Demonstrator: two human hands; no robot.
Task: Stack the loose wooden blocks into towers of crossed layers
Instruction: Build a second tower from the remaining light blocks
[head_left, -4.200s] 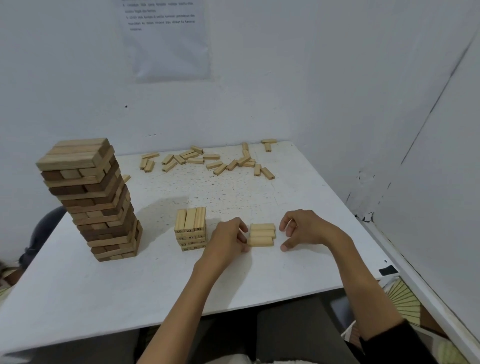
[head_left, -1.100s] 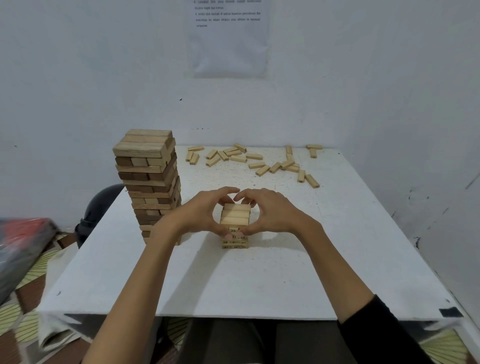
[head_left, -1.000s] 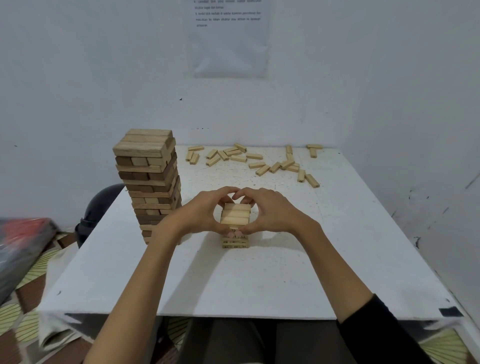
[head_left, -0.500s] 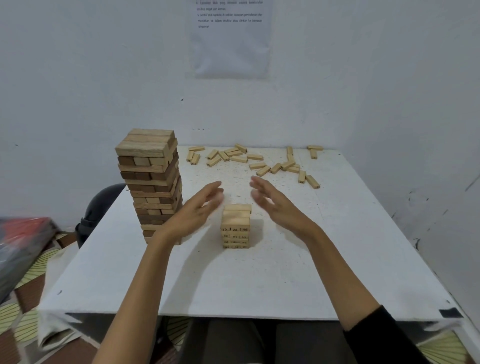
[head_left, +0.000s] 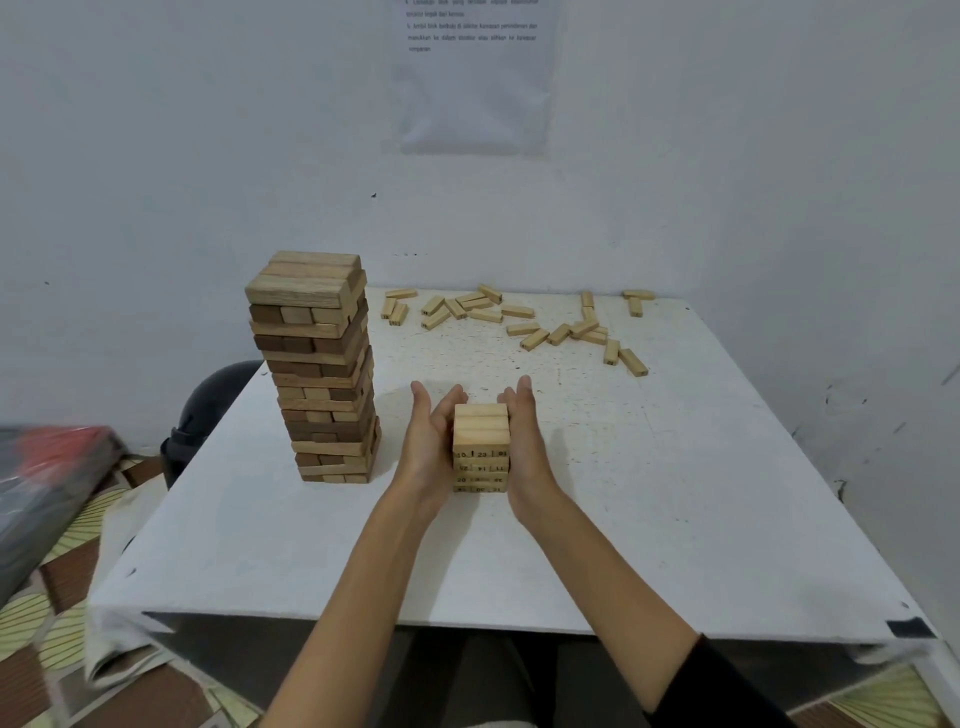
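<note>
Your left grip (head_left: 428, 447) and right grip (head_left: 524, 447) are flat, fingers straight, against the small tower (head_left: 481, 431) at 9 and 3. Remaining loose blocks (head_left: 519, 317) sit at 1 o'clock, right grip nearer.

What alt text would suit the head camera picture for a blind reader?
Left hand and right hand, fingers straight, press both sides of a short block tower on a white table. A taller tower stands left; loose blocks lie behind.
</note>
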